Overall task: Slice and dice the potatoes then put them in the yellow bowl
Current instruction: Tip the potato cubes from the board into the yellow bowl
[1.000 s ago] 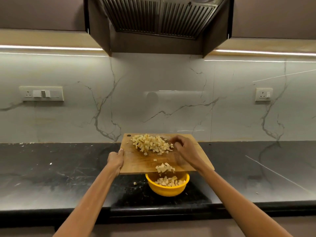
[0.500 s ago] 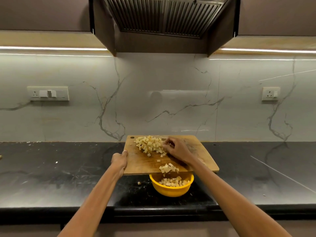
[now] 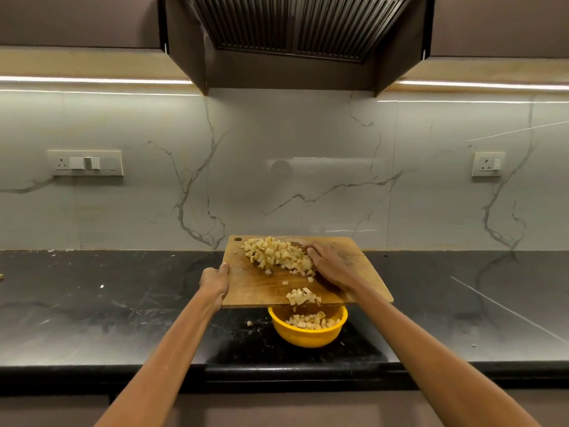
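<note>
I hold one wooden cutting board (image 3: 264, 285) tilted above the black counter (image 3: 92, 309), its near edge hanging just over one yellow bowl (image 3: 308, 335). The bowl sits close to the counter's front edge, under the board's near-right part, and bare counter stretches wide to either side of the board. Behind the board's far edge the marble wall (image 3: 277, 180) rises, with one switch plate (image 3: 85, 163) far to the board's left and one socket (image 3: 488, 164) far to its right.

The diced potato lies in three lots: a big heap (image 3: 277, 255) on the far half of the board, a small clump (image 3: 303, 297) at the board's near edge right above the bowl, and a layer of cubes (image 3: 309, 321) already inside the bowl. A stray piece (image 3: 250, 323) rests on the counter just left of the bowl.

My left hand (image 3: 215, 283) grips the board's left edge, fingers curled round it. My right hand (image 3: 328, 265) lies on the board against the right side of the heap, fingers bent and touching the cubes, holding nothing.
</note>
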A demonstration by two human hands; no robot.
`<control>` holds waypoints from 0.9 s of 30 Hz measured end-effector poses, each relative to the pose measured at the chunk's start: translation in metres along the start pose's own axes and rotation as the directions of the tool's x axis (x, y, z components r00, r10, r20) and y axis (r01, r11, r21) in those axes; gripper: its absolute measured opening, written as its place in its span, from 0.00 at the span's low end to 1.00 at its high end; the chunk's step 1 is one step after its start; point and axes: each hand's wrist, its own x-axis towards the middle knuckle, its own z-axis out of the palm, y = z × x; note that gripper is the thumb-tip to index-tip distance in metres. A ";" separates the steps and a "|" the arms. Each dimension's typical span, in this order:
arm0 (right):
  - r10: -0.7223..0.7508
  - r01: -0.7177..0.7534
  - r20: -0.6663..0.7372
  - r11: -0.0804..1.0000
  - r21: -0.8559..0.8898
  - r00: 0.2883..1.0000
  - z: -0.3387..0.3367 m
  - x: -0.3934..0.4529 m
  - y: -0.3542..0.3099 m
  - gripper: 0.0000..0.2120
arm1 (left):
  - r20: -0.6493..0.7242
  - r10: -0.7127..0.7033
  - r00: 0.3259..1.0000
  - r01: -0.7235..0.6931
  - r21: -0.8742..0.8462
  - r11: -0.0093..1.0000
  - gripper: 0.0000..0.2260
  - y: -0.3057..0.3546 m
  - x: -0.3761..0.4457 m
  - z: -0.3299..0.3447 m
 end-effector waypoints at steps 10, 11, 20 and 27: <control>-0.194 0.194 -0.027 0.981 0.025 0.981 0.010 -0.037 0.002 0.11 | -0.001 -0.016 1.000 0.016 0.016 1.000 0.18 -0.002 0.001 0.000; -0.215 0.216 -0.022 0.976 0.037 0.976 0.011 -0.042 0.002 0.10 | 0.000 -0.018 1.000 0.018 0.012 1.000 0.18 -0.002 0.001 0.000; -0.147 0.145 0.065 0.989 0.032 0.987 0.007 -0.045 -0.005 0.16 | -0.004 -0.004 1.000 0.004 0.044 0.999 0.17 -0.001 0.001 -0.001; -0.277 0.275 0.007 0.956 0.103 0.961 0.011 -0.050 -0.006 0.11 | -0.001 -0.012 1.000 0.012 0.048 0.999 0.16 -0.003 0.001 -0.001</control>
